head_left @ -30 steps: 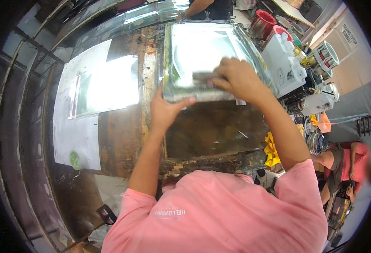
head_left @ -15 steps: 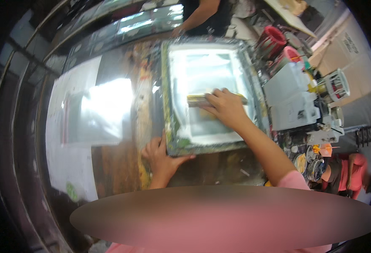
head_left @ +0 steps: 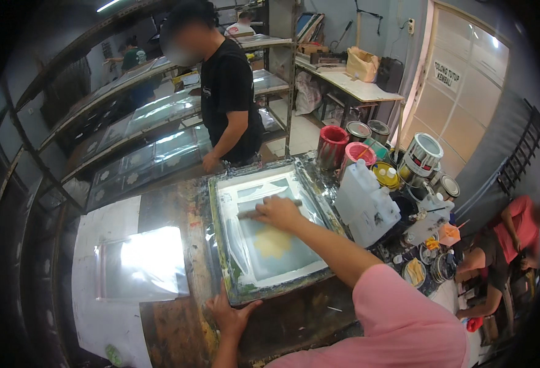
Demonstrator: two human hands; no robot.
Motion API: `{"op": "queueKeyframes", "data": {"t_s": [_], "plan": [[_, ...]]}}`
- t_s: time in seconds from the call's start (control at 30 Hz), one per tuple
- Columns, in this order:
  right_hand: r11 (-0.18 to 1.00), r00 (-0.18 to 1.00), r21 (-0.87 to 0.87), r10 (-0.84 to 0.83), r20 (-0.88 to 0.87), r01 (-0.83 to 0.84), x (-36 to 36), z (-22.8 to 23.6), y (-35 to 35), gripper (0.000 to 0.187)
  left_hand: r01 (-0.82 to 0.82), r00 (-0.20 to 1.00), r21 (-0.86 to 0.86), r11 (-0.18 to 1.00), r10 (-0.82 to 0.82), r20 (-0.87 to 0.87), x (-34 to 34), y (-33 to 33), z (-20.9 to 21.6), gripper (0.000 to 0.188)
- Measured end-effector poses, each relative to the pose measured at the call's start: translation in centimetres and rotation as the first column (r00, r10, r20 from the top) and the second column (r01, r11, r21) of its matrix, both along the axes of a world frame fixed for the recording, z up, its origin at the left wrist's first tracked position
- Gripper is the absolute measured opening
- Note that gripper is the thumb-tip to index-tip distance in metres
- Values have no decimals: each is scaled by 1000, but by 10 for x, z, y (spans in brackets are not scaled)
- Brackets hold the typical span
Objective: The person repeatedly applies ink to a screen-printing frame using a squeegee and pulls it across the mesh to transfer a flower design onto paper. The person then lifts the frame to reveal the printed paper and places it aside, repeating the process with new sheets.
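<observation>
My right hand point(head_left: 278, 214) is closed on a squeegee point(head_left: 246, 215), a narrow bar lying across the mesh of a screen printing frame point(head_left: 292, 282). A pale yellow flower shape point(head_left: 272, 243) shows in the mesh just on the near side of the squeegee. My left hand point(head_left: 229, 311) rests against the frame's near left corner, with thumb and forefinger spread along its two edges. Left of the frame, a clear plastic sheet point(head_left: 119, 270) lies on white paper point(head_left: 107, 328) and reflects bright light.
At the frame's right stand white plastic jugs point(head_left: 362, 205), a red bucket point(head_left: 332, 147) and several paint cans point(head_left: 421, 153). A person in black point(head_left: 230, 104) stands beyond the frame, by racks of sheets point(head_left: 159, 147). Another person in pink point(head_left: 521, 224) bends at the far right.
My view has tilted up, showing more of the room. The squeegee, in my right hand, has moved toward the frame's far end, uncovering the flower shape. My left hand stays at the corner.
</observation>
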State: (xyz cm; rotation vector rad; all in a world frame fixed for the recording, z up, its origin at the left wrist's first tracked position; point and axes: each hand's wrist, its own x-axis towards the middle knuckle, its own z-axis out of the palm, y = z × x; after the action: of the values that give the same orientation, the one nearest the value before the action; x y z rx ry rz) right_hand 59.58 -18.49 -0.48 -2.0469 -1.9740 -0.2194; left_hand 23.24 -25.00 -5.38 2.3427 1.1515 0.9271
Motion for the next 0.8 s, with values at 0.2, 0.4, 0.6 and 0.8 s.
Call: {"op": "queueKeyframes", "data": {"t_s": [0.2, 0.4, 0.6, 0.8], "plan": [[985, 998, -168, 18, -62, -28, -85, 39, -136, 44, 19, 997, -183, 983, -5, 74, 3, -1, 7, 124], [998, 994, -44, 44, -99, -49, -113, 103, -177, 45, 177, 862, -428, 886, 70, 502, 25, -9, 55, 100], [883, 986, 468, -66, 152, -13, -96, 184, -132, 38, 185, 791, -299, 936, 39, 611, 49, 25, 110, 86], [849, 996, 529, -36, 76, -10, -68, 235, -87, 46, -16, 879, -108, 994, -38, -474, 24, -1, 71, 101]]}}
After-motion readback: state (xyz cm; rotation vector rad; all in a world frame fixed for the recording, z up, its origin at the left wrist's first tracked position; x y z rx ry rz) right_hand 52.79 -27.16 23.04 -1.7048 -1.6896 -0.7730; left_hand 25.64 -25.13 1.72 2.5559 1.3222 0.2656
